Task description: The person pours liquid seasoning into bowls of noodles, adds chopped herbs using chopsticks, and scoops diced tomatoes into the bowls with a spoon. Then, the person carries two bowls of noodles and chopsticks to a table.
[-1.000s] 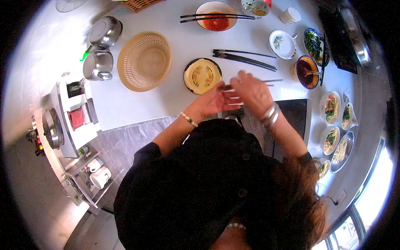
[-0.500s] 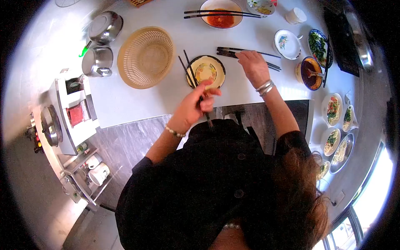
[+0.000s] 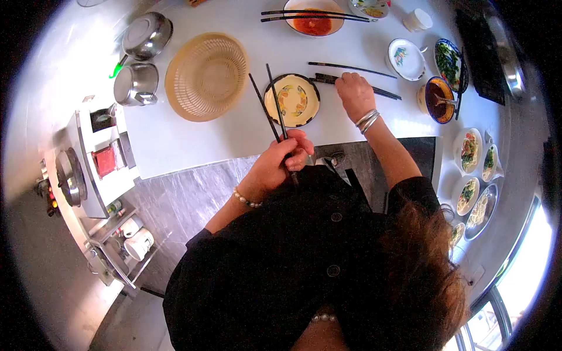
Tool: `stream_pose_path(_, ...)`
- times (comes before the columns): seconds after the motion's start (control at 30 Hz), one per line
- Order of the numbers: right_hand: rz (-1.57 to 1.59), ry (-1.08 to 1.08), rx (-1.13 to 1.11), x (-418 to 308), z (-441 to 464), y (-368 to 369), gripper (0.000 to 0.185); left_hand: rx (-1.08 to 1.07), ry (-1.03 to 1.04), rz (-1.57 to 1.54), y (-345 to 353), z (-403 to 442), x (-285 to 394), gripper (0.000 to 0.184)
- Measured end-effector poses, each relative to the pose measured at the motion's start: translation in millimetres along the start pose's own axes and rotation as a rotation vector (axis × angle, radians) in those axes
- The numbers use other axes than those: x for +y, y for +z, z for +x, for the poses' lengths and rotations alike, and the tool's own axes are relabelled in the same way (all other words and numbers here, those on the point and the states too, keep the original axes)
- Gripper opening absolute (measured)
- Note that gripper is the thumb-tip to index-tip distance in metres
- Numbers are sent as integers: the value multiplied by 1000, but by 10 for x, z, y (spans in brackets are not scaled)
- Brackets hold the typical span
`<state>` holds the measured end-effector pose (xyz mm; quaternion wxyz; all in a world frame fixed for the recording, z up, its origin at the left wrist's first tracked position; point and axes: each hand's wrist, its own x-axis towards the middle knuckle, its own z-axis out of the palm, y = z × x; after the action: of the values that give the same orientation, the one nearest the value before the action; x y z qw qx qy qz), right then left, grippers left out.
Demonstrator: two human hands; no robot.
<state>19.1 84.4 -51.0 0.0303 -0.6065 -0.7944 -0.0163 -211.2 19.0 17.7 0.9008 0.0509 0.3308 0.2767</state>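
My left hand [image 3: 282,159] is closed round a pair of black chopsticks [image 3: 271,111], whose far ends point up beside the left rim of a yellow plate [image 3: 293,100]. My right hand [image 3: 355,95] rests with its fingers bent down at the left part of a bundle of dark chopsticks [image 3: 386,93] on the white table. Its fingertips are on the bundle, and the exact grip is hidden. A single dark chopstick [image 3: 351,69] lies apart, just beyond that bundle.
A beige basket [image 3: 208,76] and two steel pots [image 3: 136,85] stand left. Farther back is a bowl of red sauce [image 3: 313,24] with chopsticks across it. At right are a white plate [image 3: 406,59], a bowl of dark sauce [image 3: 439,100] and several noodle dishes [image 3: 469,151].
My hands have come apart from each other. The chopsticks in my left hand now stand out beyond its fingers, and my right hand has moved onto the bundle, with one chopstick now separate from it.
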Motion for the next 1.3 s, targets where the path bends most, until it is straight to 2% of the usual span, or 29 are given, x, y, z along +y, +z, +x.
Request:
stream_pose_path(0.1,-43,-29,15,-62,-88,-40,9,17,26,-20,-8,48,27,16)
stream_pose_path(0.23,-66,41,-5,-60,-185,-44,8,21,12,-105,-87,112,43,16)
stream_pose_path(0.3,-42,110,-78,-8,-167,-35,10,27,44,-10,-59,127,65,15)
stream_pose_path(0.47,-124,38,-265,86,-66,-37,10,-2,82,123,-23,348,125,16)
stream_pose_path(0.6,-88,25,-218,87,-170,-75,14,52,119,256,50,520,179,16)
stream_pose_path(0.63,-71,19,-201,58,-221,-160,14,72,120,298,43,541,165,17)
stream_pose_path(0.73,-14,3,-161,-48,-326,-652,14,-37,37,321,-159,725,99,21)
stream_pose_path(0.77,25,-2,-176,-150,-371,-888,15,3,0,259,-43,728,95,22)
stream_pose_path(0.83,182,-184,-58,-312,-440,-1305,16,90,-90,137,241,686,66,24)
stream_pose_path(0.87,212,-301,2,-377,-459,-1319,16,-98,-99,124,-41,815,-13,33)
stream_pose_path(0.93,263,-528,125,-441,-481,-1333,17,-207,-79,4,158,742,4,35)
stream_pose_path(0.97,241,-575,129,-445,-482,-1307,15,-261,-67,-57,296,687,28,36)
stream_pose_path(1.0,220,-623,132,-452,-481,-1260,14,-208,-34,-44,397,601,72,31)
stream_pose_path(1.07,262,-680,102,-442,-478,-1218,12,-230,75,31,218,630,59,27)
stream_pose_path(1.17,569,-644,248,-248,-369,-1194,17,-138,128,29,95,578,136,21)
stream_pose_path(1.23,388,-214,360,143,-238,-745,24,-67,94,-58,-80,550,173,21)
stream_pose_path(1.27,290,-51,304,259,-116,-633,22,132,97,-15,-3,470,170,21)
stream_pose_path(1.3,188,111,255,357,7,-543,20,75,86,-75,-17,419,153,21)
